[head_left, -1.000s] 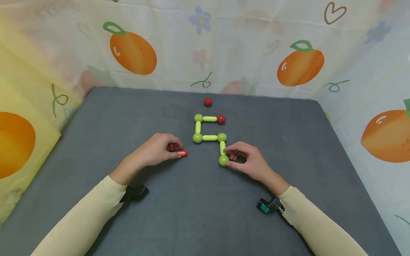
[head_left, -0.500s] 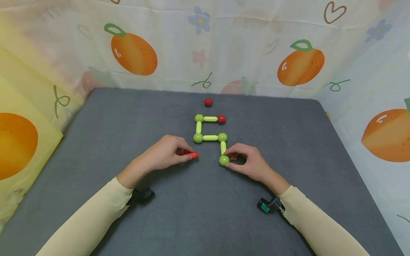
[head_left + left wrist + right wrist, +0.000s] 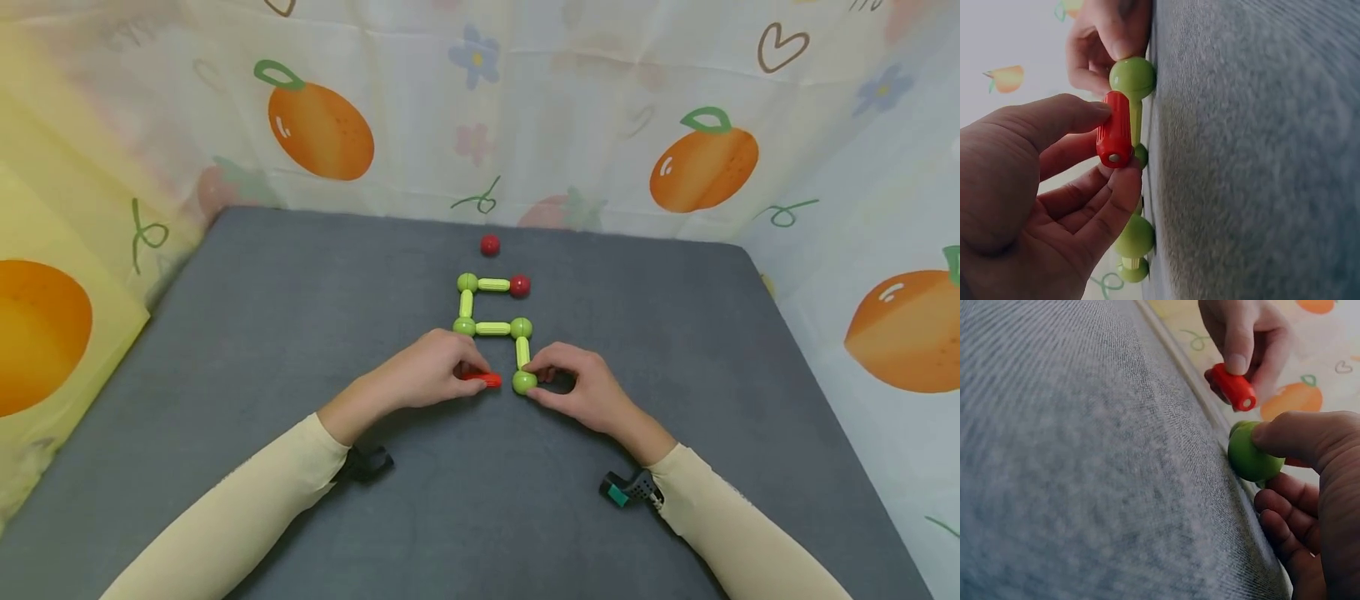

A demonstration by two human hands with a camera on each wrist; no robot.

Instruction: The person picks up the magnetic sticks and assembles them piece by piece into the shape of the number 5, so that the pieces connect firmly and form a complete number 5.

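Observation:
My left hand pinches a red magnetic rod between thumb and fingers, a metal dot showing on its end. In the head view the rod points right, a small gap short of a green ball. That ball ends a chain of green balls and yellow-green rods lying on the table, and my right hand holds it between thumb and fingers. From the ball a yellow-green rod runs back to another green ball. A red ball caps the chain's far end.
Behind the chain lies a loose red ball. Everything rests on a dark grey table. A fruit-patterned curtain hangs along the table's back and sides.
My left hand has carried the red rod rightward and slightly nearer me, close to the front green ball. The right hand stays at that ball, and the chain keeps its shape.

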